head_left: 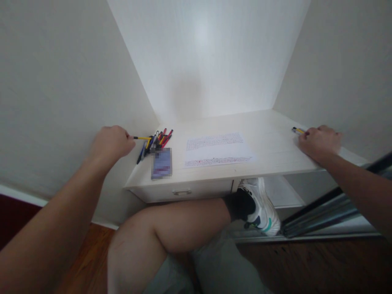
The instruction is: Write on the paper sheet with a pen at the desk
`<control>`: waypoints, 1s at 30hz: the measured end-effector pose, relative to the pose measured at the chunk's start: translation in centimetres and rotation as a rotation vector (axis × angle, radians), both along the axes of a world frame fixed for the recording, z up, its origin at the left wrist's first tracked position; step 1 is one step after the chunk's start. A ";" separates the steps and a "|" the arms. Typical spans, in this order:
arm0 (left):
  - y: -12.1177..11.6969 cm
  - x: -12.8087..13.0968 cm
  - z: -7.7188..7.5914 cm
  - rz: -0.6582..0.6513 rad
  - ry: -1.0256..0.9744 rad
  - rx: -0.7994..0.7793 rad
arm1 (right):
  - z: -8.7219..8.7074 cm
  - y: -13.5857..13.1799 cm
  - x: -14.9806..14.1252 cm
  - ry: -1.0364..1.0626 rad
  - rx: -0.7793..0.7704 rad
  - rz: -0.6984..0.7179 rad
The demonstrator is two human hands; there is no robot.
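Note:
My left hand is closed round one end of a thin yellow pen, which points right over a pile of pens. The pile of black, red, yellow and blue pens lies at the left end of the white shelf. At the right end, my right hand rests low with its fingers curled over a few pens; only their tips show, one of them yellow. Between the hands lies a white sheet of paper covered with two bands of small red and dark marks.
A phone-like flat thing, its screen blurred, lies in front of the pen pile. Below the shelf are a drawer and an open compartment. My bent leg and white shoe are close beneath its edge. Walls enclose both sides.

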State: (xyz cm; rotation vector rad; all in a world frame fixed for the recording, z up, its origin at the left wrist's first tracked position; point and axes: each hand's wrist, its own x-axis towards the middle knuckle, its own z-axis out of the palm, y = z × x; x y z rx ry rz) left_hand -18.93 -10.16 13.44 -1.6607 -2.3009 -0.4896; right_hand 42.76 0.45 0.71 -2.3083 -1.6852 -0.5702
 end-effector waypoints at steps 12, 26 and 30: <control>0.5 1.9 -5.6 -0.245 -0.917 0.320 | -1.0 0.6 0.9 -0.151 0.159 0.107; 3.4 16.3 -7.6 -0.889 -0.847 0.215 | 4.5 -3.2 -29.1 1.406 0.308 1.108; 3.1 10.0 -8.0 -0.662 -0.303 0.208 | 6.3 1.9 -32.6 1.609 0.189 1.048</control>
